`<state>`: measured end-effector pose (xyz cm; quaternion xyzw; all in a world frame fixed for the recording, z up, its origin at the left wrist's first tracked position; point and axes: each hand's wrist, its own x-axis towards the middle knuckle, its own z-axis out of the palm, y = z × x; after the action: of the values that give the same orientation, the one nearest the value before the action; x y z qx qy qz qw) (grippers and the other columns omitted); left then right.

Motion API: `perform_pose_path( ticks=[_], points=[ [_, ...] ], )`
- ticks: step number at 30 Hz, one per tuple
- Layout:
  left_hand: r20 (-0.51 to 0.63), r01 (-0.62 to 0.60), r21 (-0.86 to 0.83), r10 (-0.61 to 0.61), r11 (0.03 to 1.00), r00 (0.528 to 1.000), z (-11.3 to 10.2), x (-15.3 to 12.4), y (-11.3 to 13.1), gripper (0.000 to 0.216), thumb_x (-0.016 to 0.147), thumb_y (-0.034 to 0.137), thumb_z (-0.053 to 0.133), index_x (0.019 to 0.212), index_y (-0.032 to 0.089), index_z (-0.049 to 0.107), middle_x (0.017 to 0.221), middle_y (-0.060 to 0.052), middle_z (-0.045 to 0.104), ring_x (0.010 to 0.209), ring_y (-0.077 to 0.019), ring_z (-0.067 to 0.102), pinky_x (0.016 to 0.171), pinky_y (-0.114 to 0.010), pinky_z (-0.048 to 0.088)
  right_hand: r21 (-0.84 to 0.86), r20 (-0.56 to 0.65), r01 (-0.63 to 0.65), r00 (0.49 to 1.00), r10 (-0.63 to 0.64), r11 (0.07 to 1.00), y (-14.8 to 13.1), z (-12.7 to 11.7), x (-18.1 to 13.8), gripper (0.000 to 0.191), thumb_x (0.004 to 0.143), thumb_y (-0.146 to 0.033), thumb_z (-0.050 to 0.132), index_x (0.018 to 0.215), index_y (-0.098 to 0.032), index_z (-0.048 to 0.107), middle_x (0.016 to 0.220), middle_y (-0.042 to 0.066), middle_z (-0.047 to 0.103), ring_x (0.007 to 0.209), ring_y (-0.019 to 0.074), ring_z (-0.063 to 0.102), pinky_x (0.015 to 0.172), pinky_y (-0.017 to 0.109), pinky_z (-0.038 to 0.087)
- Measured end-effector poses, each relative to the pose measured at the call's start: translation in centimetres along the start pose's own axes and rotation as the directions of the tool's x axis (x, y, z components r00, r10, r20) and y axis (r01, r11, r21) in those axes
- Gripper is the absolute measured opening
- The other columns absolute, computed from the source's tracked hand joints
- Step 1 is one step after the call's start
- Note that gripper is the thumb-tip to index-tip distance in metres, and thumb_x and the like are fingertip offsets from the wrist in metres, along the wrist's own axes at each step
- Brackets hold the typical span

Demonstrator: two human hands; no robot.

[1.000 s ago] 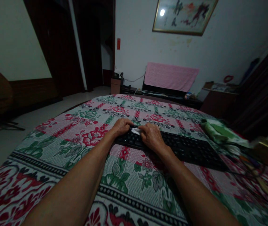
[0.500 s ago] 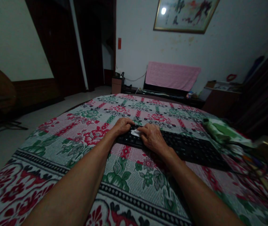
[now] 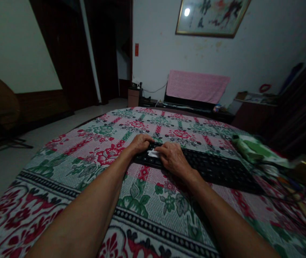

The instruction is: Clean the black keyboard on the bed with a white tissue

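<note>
- Tablecloth (image 3: 88,157) fills the foreground, its flowered spread giving everything a broad, soft base.
- Across it lies the black keyboard (image 3: 220,168), flat, keys up, left end between the hands, so both reach it easily.
- On the right, a green-and-white packet (image 3: 257,148) sits beyond tangled cables (image 3: 284,193), leaving the keyboard's left end accessible.
- Right hand (image 3: 173,157) now: fingers bent and closed on a white tissue, index finger leading, apparently to press it against the keys.
- Left hand (image 3: 141,143) bends over the far left corner, seemingly bracing it (whether those fingers truly grip, I can't tell).
- Smallest, the white tissue (image 3: 153,153), bunched over the left-hand keys.
</note>
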<state>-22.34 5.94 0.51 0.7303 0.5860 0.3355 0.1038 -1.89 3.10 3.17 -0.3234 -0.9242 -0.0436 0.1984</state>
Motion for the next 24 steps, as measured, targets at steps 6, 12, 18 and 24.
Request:
perform_pose_path(
  ticks=[6,12,18,24],
  points=[
    [-0.005,-0.002,-0.009,0.002,1.000,1.000,-0.08,0.07,-0.01,0.043,0.066,0.005,0.044,0.094,0.020,0.074,0.100,0.000,0.072,0.095,-0.0141,0.063,0.094,-0.025,0.045,-0.041,0.019,-0.072,0.997,0.073,0.997,0.14,-0.41,-0.11,0.026,0.083,-0.019,0.048,0.102,-0.021,0.067,0.090,0.007,0.060,0.087,0.0199,0.050,0.084,0.034,0.031],
    [-0.007,0.012,-0.047,-0.012,0.999,1.000,-0.22,-0.07,0.37,0.042,0.065,0.005,0.044,0.092,0.020,0.074,0.098,0.000,0.072,0.095,-0.0152,0.063,0.095,-0.027,0.045,-0.036,-0.022,-0.118,0.993,0.117,0.992,0.24,-0.52,-0.36,0.024,0.083,-0.019,0.048,0.099,-0.019,0.067,0.089,0.007,0.060,0.087,0.0199,0.051,0.082,0.033,0.031],
    [0.008,0.031,-0.036,-0.031,0.999,0.999,-0.32,-0.09,0.57,0.043,0.065,0.006,0.045,0.092,0.020,0.074,0.100,0.000,0.072,0.097,-0.0156,0.063,0.095,-0.027,0.045,-0.006,0.019,0.030,0.999,-0.030,1.000,-0.50,-0.46,-0.25,0.028,0.087,-0.020,0.046,0.106,-0.025,0.066,0.091,0.006,0.060,0.086,0.0188,0.050,0.082,0.034,0.030],
    [0.001,0.023,-0.021,-0.023,1.000,1.000,-0.33,-0.09,0.36,0.044,0.065,0.004,0.043,0.094,0.020,0.074,0.102,0.000,0.072,0.099,-0.0155,0.062,0.096,-0.027,0.044,-0.066,-0.001,-0.071,0.997,0.071,0.995,-0.20,-0.83,-0.29,0.023,0.081,-0.020,0.049,0.093,-0.017,0.069,0.084,0.008,0.060,0.083,0.0200,0.050,0.082,0.034,0.030]
  ],
)
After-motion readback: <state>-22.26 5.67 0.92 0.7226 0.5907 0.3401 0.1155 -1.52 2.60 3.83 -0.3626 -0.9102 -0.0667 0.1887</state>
